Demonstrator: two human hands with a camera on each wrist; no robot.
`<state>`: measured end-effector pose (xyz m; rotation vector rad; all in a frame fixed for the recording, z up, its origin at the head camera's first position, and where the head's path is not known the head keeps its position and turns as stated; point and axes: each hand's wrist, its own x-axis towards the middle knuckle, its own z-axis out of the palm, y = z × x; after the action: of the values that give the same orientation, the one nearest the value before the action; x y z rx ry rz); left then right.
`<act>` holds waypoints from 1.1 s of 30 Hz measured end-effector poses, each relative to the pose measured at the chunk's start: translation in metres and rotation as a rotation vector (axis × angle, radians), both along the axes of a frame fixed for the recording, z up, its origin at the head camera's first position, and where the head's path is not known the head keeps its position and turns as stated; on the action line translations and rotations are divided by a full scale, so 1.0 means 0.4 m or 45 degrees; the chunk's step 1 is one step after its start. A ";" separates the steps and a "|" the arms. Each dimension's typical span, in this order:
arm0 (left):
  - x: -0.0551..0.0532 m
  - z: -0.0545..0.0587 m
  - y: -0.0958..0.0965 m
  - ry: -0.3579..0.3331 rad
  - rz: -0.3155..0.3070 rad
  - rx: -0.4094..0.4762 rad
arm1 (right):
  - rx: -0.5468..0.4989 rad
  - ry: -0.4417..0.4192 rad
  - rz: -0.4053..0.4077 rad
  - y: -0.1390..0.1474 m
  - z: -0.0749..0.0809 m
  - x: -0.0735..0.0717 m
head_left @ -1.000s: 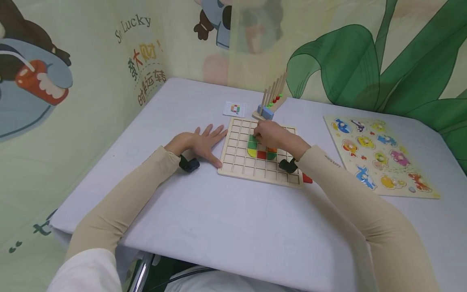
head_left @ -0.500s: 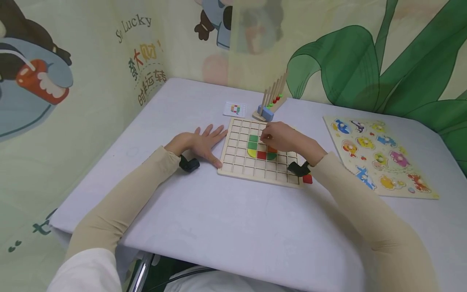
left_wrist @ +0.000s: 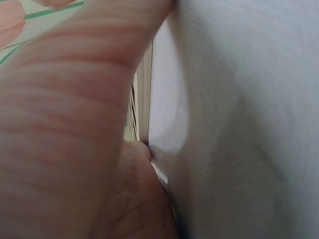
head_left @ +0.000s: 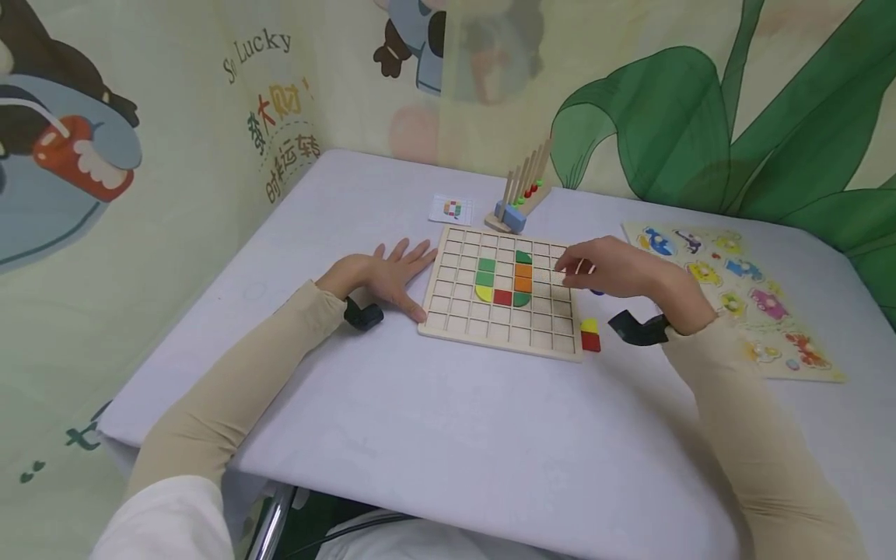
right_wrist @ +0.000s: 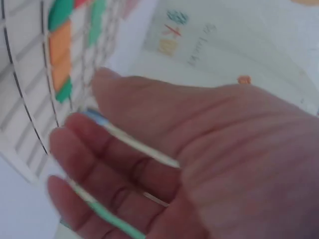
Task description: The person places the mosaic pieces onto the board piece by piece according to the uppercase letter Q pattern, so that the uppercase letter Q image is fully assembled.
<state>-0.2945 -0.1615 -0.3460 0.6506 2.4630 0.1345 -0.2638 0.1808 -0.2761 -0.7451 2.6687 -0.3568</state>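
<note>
A wooden grid board (head_left: 448, 327) lies on the white-covered table. Set in its cells are green tiles (head_left: 485, 271), a rounded yellow tile (head_left: 484, 293), a red tile (head_left: 502, 297), orange tiles (head_left: 523, 278) and rounded green tiles (head_left: 521, 299). My left hand (head_left: 392, 276) rests beside the board with fingers spread, fingertips and thumb touching its left edge. Above the board's right edge hovers my right hand (head_left: 612, 266), fingers loosely bent. Nothing shows between its thumb and fingers in the right wrist view, where the hand (right_wrist: 134, 154) looks blurred.
Right of the board lie a loose yellow tile (head_left: 589, 325) and a red one (head_left: 591, 341); a blue piece (head_left: 597, 292) is partly hidden. Behind stand a pattern card (head_left: 451, 209) and a peg stand (head_left: 514, 214). An animal puzzle board (head_left: 742, 311) lies far right.
My right hand has moved right, from over the tiles to the board's right edge, uncovering orange tiles and a rounded green tile above them. My left hand has stayed put.
</note>
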 end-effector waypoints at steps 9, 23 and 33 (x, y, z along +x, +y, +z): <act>0.009 0.010 -0.015 0.027 0.004 -0.010 | 0.183 -0.270 -0.127 0.059 0.019 -0.005; 0.017 0.007 -0.005 0.005 -0.006 0.010 | 0.332 -0.351 -0.160 0.036 -0.046 -0.026; 0.018 0.003 0.007 0.015 -0.027 0.003 | 0.306 -0.294 -0.204 0.048 -0.059 -0.018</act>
<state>-0.2875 -0.1586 -0.3448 0.6801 2.4665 0.1259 -0.2711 0.2001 -0.2999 -0.3933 2.4979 -0.1461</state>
